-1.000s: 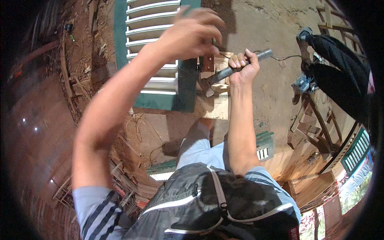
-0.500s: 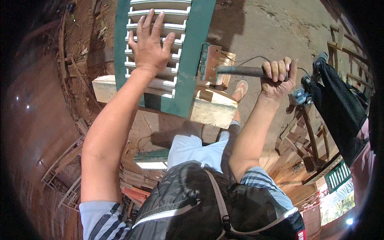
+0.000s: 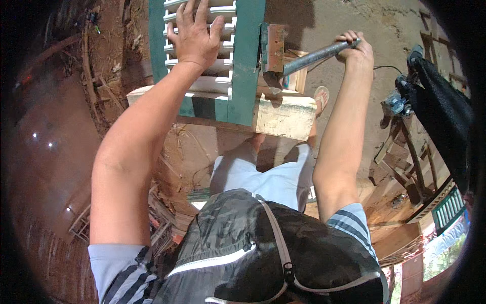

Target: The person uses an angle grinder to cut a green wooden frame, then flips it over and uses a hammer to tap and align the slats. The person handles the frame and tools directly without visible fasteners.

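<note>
Left hand (image 3: 196, 44) spread across the green louvred shutter's (image 3: 245, 66) white slats, right hand (image 3: 356, 49) gripping a hammer (image 3: 316, 58), its head beside the rusty hinge (image 3: 276, 48), timber beam (image 3: 284, 116) beneath!

The shutter's frame (image 3: 245, 61) is covered in green paint with a mostly matt, slightly scuffed surface, while its slats (image 3: 210, 84) are finished in smooth white. The hammer's handle (image 3: 319, 57) is seen as smooth grey metal with a dull shine. The plate (image 3: 276, 48) is marked by a rusty, reddish-brown, lustreless face, apparently metal. The beam (image 3: 283, 117) is left as bare pale wood, streaked with darker stains. The bag (image 3: 217, 228) is made of dark patterned cloth, faintly glossy. The shorts (image 3: 258, 175) and striped sleeve (image 3: 121, 268) are cut from soft matt cloth. The ground (image 3: 349, 20) is roughened and dusty.
</note>
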`<action>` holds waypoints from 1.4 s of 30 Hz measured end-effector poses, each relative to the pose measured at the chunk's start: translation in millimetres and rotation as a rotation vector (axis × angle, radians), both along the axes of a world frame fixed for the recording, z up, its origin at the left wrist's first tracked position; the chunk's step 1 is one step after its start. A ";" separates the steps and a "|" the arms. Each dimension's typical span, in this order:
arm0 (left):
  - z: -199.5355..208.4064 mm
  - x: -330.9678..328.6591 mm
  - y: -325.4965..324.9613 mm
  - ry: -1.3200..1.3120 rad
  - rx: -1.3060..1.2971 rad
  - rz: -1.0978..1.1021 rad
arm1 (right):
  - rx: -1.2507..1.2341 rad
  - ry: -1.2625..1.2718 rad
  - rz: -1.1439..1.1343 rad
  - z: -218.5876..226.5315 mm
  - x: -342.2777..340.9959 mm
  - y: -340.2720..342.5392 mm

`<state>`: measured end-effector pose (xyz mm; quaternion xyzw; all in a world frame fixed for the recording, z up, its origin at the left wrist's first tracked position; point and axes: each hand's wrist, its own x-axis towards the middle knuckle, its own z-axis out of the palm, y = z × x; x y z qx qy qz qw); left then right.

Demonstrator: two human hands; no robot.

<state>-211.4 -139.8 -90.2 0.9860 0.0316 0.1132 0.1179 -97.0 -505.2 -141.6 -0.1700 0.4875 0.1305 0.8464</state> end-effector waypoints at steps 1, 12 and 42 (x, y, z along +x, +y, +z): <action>7.1 0.0 -5.0 0.037 0.067 0.037 | -0.012 0.013 0.020 2.9 5.1 4.4; 9.8 -7.8 -4.7 0.092 0.056 0.080 | -0.067 -0.029 0.251 37.6 19.1 20.8; 13.7 -3.9 -6.4 0.144 0.111 0.087 | 0.113 -0.710 0.023 47.2 -81.2 25.9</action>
